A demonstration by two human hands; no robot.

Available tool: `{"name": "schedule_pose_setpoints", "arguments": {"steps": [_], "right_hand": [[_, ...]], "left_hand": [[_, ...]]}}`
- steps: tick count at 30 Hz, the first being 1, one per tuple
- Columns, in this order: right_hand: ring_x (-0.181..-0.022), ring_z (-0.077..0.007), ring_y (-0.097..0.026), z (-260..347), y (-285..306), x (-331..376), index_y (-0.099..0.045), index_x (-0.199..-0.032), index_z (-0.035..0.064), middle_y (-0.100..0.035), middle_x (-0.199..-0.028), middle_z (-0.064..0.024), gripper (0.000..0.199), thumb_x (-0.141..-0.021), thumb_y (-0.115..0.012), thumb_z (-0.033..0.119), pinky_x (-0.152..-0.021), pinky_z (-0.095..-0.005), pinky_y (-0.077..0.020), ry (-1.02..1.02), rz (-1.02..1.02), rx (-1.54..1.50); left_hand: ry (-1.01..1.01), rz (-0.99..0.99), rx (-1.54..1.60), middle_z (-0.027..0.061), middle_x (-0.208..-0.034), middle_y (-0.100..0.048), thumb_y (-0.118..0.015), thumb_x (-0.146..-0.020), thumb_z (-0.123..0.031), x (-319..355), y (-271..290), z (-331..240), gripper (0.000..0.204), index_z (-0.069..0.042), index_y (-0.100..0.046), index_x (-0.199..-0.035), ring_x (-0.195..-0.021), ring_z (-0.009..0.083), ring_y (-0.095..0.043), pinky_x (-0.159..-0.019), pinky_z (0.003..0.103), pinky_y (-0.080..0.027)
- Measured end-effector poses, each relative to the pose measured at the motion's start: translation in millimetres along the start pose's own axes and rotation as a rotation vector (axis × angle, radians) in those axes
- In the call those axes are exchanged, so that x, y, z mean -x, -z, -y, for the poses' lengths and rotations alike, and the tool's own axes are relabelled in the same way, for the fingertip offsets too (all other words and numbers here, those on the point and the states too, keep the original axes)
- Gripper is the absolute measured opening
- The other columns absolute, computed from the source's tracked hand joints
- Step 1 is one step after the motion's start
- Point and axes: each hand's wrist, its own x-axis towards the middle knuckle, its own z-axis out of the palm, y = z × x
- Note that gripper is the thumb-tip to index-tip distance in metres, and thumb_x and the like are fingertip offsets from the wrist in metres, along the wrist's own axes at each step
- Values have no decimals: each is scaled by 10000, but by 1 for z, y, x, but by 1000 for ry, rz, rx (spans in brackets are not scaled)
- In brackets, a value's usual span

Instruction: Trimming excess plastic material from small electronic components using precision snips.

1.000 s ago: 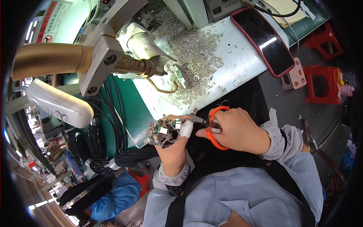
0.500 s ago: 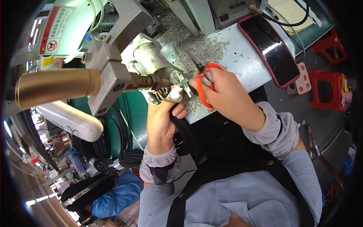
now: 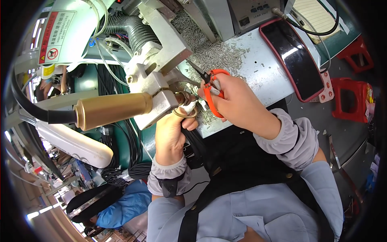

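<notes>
Right hand [image 3: 238,97] closed around orange-handled cutters [image 3: 207,76] | left hand [image 3: 171,133] curled, its grip indistinguishable behind metal nozzle [image 3: 183,98] | cutters' blades jutted forward-left from right fist, near scattered metal bits [image 3: 225,56]

A brass-coloured cylindrical handle [image 3: 115,110] and its grey metal block [image 3: 157,111] bar the left hand's [image 3: 171,133] upper-left side — orange-handled cutters [image 3: 207,78] crowd its right. The pale metal table [image 3: 266,80] lies open between the right hand [image 3: 238,99] and a red-edged black phone [image 3: 292,60].
</notes>
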Motion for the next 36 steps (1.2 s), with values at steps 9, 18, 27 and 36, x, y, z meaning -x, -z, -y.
{"name": "schedule_pose_setpoints", "arguments": {"steps": [9,18,27,36], "right_hand": [[-437,-53,-412,1,0,1,-515,-841,5,-460,-545,1,141,-839,-540,144,-398,-221,-350,-36,12,14],[-453,-154,-517,10,39,32,-552,-751,28,-511,-538,-43,157,-759,-610,173,-420,-273,-398,220,-145,792],[-520,-256,-563,17,40,30,-562,-689,50,-546,-587,-103,72,-649,-609,86,-454,-306,-436,598,-217,1218],[-525,-257,-564,35,35,58,-555,-696,41,-553,-592,-113,76,-656,-610,75,-461,-312,-438,362,-208,957]], "left_hand": [[-17,-43,-56,58,-641,-479,-568,-778,-41,1,-4,-2,154,28,-505,-900,-443,86,-354,-413,232,-282],[76,-55,135,76,-652,-500,-545,-773,-14,33,7,6,154,40,-511,-913,-482,130,-447,-420,246,-361],[-210,-215,-222,124,-755,-574,-572,-749,30,66,-8,31,205,64,-556,-950,-630,183,-566,-603,301,-494],[-304,-118,-327,127,-725,-587,-579,-763,19,70,-15,38,183,82,-569,-934,-622,177,-579,-619,266,-483]]}}
